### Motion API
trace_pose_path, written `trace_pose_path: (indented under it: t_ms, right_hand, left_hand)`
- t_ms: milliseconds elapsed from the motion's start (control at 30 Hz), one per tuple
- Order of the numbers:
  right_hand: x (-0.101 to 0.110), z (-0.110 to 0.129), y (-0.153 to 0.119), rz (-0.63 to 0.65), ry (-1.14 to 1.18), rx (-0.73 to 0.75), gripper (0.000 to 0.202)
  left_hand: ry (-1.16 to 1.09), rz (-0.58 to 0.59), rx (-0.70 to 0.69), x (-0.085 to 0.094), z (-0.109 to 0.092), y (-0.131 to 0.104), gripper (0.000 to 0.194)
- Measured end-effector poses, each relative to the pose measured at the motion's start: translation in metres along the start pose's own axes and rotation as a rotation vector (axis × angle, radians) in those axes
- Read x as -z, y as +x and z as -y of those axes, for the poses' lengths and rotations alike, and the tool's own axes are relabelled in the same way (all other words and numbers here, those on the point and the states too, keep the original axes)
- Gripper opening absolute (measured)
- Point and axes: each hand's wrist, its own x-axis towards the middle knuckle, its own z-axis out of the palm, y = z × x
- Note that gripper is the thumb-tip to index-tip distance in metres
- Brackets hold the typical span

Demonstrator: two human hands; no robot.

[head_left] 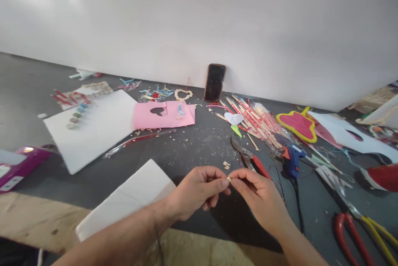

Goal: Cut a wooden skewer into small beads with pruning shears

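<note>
My left hand (200, 191) and my right hand (263, 197) meet over the dark table, fingertips pinched. A tiny pale piece, seemingly cut wood (229, 179), sits between them, with both hands' fingers closed on it. Just beyond lies a small pile of similar pieces (226, 165). Red-handled pruning shears (260, 167) rest beside my right hand. Farther back is a bundle of wooden chopsticks (245, 112) with red wrapping. A heart-shaped ring of pale pieces (183, 95) lies at the back, behind pink card (146, 116).
A phone (215, 82) leans against the wall. At right are a blue glue gun (294, 162) with its cord and large scissors (351, 206). White boards (93, 133) lie at left, one under my left forearm. A purple object (27, 164) stands at far left.
</note>
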Motion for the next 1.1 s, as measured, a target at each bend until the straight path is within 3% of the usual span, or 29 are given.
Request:
trace_pose_path:
  t_ms: [267, 567, 800, 1100]
  right_hand:
    - [-0.001, 0.000, 0.000, -0.012, 0.043, -0.019, 0.016]
    - [-0.003, -0.007, -0.002, -0.041, 0.009, 0.099, 0.014]
    - [-0.001, -0.007, 0.000, -0.044, -0.040, 0.082, 0.014]
    - [-0.002, -0.009, 0.001, -0.020, -0.042, 0.074, 0.016]
  left_hand:
    - [0.010, -0.006, -0.022, 0.000, 0.002, 0.000, 0.028]
    - [0.006, 0.002, 0.006, 0.001, 0.003, 0.000, 0.028]
    - [-0.020, 0.041, -0.007, 0.004, 0.008, 0.002, 0.024]
    - [0.020, 0.009, -0.007, 0.002, 0.007, 0.002, 0.026]
